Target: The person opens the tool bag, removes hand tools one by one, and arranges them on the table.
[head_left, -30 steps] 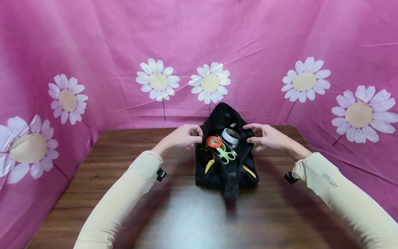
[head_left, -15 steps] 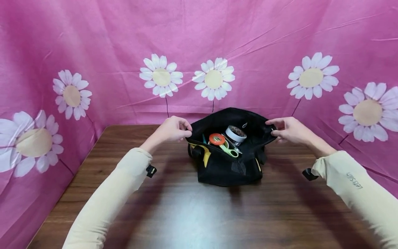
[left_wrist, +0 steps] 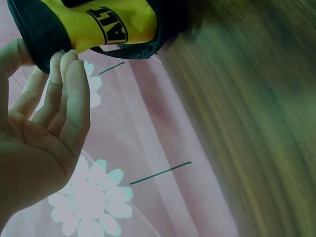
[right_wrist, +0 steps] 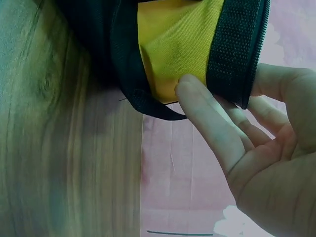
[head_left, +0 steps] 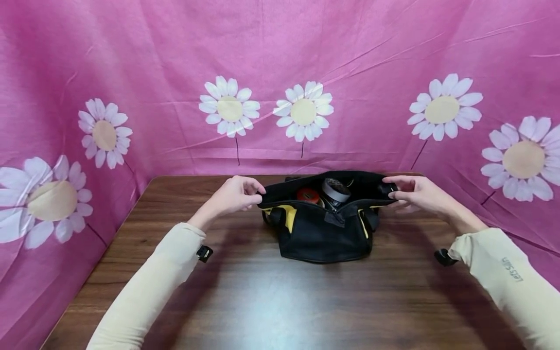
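A black and yellow zippered tool bag [head_left: 325, 238] stands on the wooden table with its mouth stretched wide sideways. My left hand [head_left: 234, 197] pinches the left end of the bag's rim between thumb and fingers. At the opposite end my right hand [head_left: 417, 197] grips the rim, thumb on one side and fingers on the other. Inside the bag lie an orange-red round thing [head_left: 308, 195] and a white-rimmed roll of tape [head_left: 336, 189]. Yellow side panels show up close in both wrist views, the left one [left_wrist: 111, 24] with black lettering.
The brown wooden table [head_left: 262, 301] extends in front of the bag and to both sides. Behind it hangs a pink cloth [head_left: 280, 48] printed with white daisies. Black straps [right_wrist: 163, 111] hang from the bag's side.
Both hands have moved apart, pulling the narrow bag mouth into a wide, flatter slot. The near rim has risen, and the green scissors inside are now hidden.
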A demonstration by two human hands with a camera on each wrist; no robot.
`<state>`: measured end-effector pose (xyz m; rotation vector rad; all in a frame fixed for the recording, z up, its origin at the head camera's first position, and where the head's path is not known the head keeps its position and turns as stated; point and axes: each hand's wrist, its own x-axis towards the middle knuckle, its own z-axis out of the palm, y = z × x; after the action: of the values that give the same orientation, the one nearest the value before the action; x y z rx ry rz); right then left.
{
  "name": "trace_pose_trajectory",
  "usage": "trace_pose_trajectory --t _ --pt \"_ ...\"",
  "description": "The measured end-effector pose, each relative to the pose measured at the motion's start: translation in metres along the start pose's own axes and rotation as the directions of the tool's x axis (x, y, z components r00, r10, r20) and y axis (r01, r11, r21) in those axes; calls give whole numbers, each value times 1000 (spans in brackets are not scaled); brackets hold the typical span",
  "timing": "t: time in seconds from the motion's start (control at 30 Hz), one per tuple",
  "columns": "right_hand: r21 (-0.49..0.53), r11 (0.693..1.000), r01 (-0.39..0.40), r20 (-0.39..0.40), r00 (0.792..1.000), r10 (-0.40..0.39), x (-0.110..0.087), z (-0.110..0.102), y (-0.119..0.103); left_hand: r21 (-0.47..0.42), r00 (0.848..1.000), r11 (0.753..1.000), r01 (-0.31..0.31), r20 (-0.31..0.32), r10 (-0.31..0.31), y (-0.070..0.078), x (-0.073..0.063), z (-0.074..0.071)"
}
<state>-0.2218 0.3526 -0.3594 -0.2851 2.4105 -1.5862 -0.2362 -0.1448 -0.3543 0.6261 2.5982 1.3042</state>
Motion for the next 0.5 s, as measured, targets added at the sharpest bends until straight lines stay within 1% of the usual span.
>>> trace_pose_trajectory --t 0.07,0.17,0.27,0.4,0.5 --pt "26 1000 -1 13 1000 1 0 2 4 -3 1000 1000 6 15 -6 -2 0 1" --pt "59 998 -8 31 1000 7 -2 6 9 -43 999 999 6 45 -4 -5 0 4" --pt "74 997 -8 49 999 4 -4 9 5 -98 998 995 8 59 -2 -1 3 2" --pt "69 997 22 53 998 -26 -1 11 -12 -183 998 983 11 56 -1 13 10 -5" --pt "59 998 36 45 998 -39 3 14 -29 -226 999 974 11 48 0 32 17 -10"
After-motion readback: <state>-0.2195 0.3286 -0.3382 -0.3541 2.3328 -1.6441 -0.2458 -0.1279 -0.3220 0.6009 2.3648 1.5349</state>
